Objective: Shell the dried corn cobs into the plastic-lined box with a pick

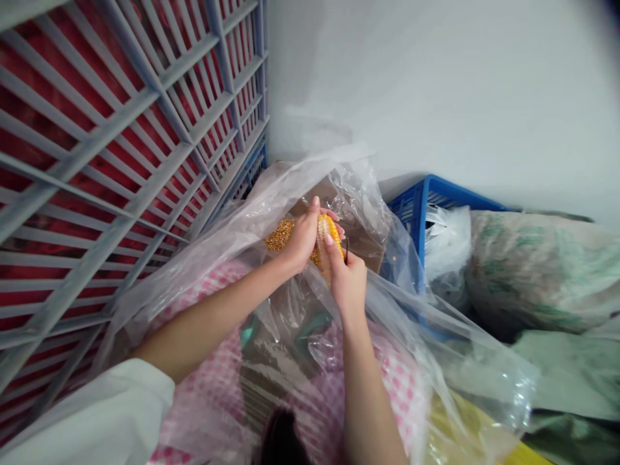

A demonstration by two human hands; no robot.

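Note:
An ear of corn (330, 227) is held tilted between my hands, yellow on its right side with a paler strip along its left. My left hand (305, 236) is closed around its far side, fingertips showing beyond it. With the thumb laid along the near part of the ear, my right hand (346, 274) grips it too. A thin dark piece juts up by the right fingers; its kind cannot be made out. Below the hands spreads a clear plastic bag (261, 213), with loose corn kernels (279, 236) inside, left of my left hand.
Tall grey plastic crates (188, 139) with red contents rise on the left. A pale wall (436, 84) stands ahead. To the right are a blue crate (423, 226), a stuffed woven sack (537, 265) and green sheeting (571, 368). Pink checked cloth (208, 290) lies under the plastic.

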